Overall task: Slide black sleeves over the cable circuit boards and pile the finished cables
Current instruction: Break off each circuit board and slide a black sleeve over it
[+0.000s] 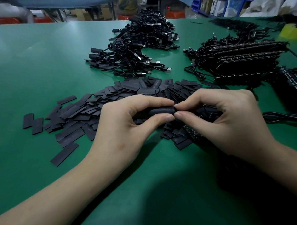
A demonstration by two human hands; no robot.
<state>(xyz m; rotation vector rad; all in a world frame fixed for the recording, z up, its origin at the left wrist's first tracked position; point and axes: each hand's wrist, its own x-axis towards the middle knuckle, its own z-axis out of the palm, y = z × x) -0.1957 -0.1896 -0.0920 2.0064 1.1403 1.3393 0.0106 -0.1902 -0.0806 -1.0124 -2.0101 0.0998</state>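
Note:
My left hand (126, 128) pinches a black sleeve (161, 110) between thumb and fingers, holding it over a heap of loose flat sleeves (93, 107). My right hand (223, 121) meets it at the sleeve's right end, thumb and forefinger pinched together there. A dark circuit board (191, 130) shows under the right palm; its cable (282, 116) runs off to the right. What the right fingertips pinch is hidden. A pile of sleeved cables (134, 57) lies behind the heap.
The green table (33, 66) carries a stack of bare circuit boards with cables (240, 60) at the right and a larger cable pile (151, 28) farther back. A yellow object (291, 31) sits at the far right. Shelves and bags stand beyond the table.

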